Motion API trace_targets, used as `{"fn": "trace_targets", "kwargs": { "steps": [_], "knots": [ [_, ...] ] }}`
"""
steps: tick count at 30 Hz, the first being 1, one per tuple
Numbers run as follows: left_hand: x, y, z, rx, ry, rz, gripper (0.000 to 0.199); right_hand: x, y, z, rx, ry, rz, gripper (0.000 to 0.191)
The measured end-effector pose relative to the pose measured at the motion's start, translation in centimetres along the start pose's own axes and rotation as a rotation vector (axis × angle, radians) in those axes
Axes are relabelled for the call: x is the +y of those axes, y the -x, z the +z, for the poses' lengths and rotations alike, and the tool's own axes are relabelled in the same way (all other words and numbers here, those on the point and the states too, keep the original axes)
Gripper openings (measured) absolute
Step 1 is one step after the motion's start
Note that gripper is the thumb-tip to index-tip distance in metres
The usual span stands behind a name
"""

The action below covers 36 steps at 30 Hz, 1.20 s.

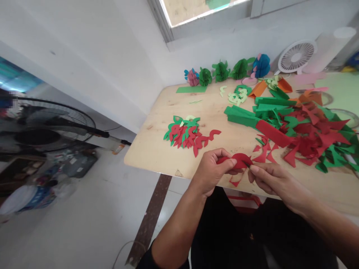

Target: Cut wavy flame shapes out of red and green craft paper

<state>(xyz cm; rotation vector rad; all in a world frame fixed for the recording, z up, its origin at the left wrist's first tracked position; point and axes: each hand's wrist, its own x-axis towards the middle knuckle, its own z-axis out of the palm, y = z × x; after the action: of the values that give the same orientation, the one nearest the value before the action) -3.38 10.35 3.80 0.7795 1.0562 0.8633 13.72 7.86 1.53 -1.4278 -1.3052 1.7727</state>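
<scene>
Over the table's front edge, my left hand [214, 168] is closed on a curved red paper piece [240, 160], its thumb pressed on top. My right hand [267, 177] pinches the right end of the same piece between thumb and fingers. A thin dark line shows at that pinch; whether it is a gap in the paper or a tool, I cannot tell. Just below the paper hangs or lies a thin red scrap [235, 183]. Left of my hands is a pile of wavy red and green paper cutouts [182, 134].
Red and green paper scraps [308, 138] heap up on the right of the wooden table [151, 149]. Folded green strips [241, 116] lie beside them. Honeycomb paper figures [221, 71] line the wall, near a white fan [295, 56]. A black floor fan [39, 136] stands left.
</scene>
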Motion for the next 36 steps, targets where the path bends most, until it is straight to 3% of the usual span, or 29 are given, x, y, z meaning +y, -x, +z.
{"fn": "trace_targets", "kwargs": {
  "steps": [15,21,26,31,36],
  "knots": [
    [0.3,-0.1,-0.3,-0.033,-0.055,-0.026,0.019,-0.4,-0.3,-0.8,0.0,0.142,-0.088,0.048],
    [-1.2,-0.4,0.1,0.153,0.103,0.035,0.017,1.2,0.4,-0.8,0.03,0.071,-0.069,0.044],
    [-2.8,-0.1,1.7,0.296,0.321,0.068,0.015,2.6,0.4,0.5,0.112,-0.034,-0.111,0.039],
    [-3.6,0.6,3.2,0.329,0.419,0.088,0.013,2.7,-0.2,1.7,0.175,-0.07,-0.161,0.04],
    [-3.7,1.0,3.6,0.311,0.366,0.135,0.011,2.1,-0.2,2.1,0.171,-0.104,-0.169,0.04]
  ]
}}
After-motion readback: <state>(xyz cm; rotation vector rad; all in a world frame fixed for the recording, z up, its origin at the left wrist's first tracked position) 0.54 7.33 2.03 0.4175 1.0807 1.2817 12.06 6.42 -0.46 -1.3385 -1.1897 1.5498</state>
